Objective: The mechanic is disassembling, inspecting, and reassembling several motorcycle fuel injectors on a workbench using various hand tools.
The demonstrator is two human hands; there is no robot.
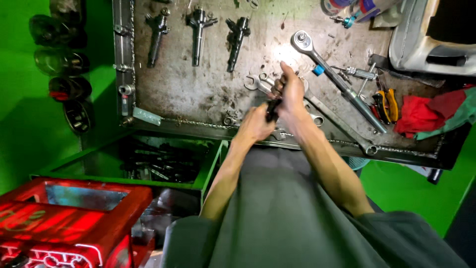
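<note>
Both hands are clenching one dark part [272,110] above the counter [198,84]. Left hand [256,124] is gripping its lower end, right hand [290,94] its upper; its axis is running near upright.

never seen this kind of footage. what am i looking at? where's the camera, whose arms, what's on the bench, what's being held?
There is no robot here: it is one picture from a camera on a person's head, looking down at their own arms. The left hand and right hand meet over a stained metal workbench and share a grip on a small dark part; what it is, is too small to tell. On the bench lie three dark fuel injectors in a row, a large ratchet wrench, some spanners, pliers with yellow handles and a red rag. Below left sits an open green drawer of tools.
</note>
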